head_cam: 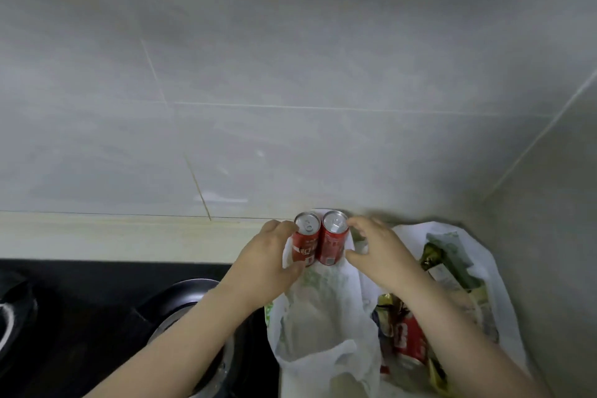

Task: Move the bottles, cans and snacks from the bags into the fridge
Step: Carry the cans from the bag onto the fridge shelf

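Observation:
Two red cans stand side by side above a white plastic bag (323, 310) on the counter. My left hand (271, 255) wraps its fingers and thumb around the left can (305, 242). My right hand (374, 252) curls around the right can (334, 241), thumb low and fingers at its rim. A second white bag (504, 317) at the right holds snack packets (449, 265) and another red can or packet (410, 342), partly hidden by my right forearm. No fridge is in view.
A black gas stove (97, 317) with a round burner (200, 307) lies at the lower left, under my left forearm. A grey tiled wall (290, 74) rises behind the pale counter strip (113, 236); a side wall (555, 236) closes the right.

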Action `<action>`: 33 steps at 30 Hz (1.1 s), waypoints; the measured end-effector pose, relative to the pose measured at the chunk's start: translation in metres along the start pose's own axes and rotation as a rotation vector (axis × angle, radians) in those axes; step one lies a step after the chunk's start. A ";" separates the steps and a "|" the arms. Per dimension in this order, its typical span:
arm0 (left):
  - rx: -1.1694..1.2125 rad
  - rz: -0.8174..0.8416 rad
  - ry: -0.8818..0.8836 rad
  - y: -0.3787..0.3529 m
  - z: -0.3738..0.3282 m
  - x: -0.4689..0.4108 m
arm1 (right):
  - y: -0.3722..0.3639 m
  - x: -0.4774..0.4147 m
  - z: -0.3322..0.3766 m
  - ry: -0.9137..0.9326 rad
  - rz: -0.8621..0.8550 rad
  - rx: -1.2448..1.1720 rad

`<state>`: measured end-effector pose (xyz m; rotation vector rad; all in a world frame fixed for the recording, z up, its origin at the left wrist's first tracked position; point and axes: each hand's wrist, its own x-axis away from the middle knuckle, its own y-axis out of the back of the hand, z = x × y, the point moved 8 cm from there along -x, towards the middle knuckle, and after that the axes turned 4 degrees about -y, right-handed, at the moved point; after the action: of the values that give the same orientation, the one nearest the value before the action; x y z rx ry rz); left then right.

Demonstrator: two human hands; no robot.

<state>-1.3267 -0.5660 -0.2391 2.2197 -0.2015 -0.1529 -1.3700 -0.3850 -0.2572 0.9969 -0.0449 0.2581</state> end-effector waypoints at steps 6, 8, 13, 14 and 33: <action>-0.055 0.010 -0.044 -0.024 0.011 -0.054 | -0.016 -0.044 -0.012 0.041 -0.009 0.053; -0.089 0.018 -0.056 -0.033 0.017 -0.070 | -0.021 -0.053 -0.012 0.065 -0.014 0.075; -0.135 0.023 -0.056 -0.049 0.028 -0.090 | -0.037 -0.071 -0.015 0.104 0.015 0.102; -0.138 0.029 -0.050 -0.053 0.031 -0.092 | -0.040 -0.073 -0.015 0.106 0.029 0.113; 0.300 -0.124 0.268 -0.060 0.081 -0.062 | -0.052 -0.050 -0.039 -0.070 -0.035 -0.153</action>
<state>-1.3961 -0.5798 -0.3332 2.5232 0.0657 0.1160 -1.4091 -0.3892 -0.3289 0.8533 -0.1089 0.1846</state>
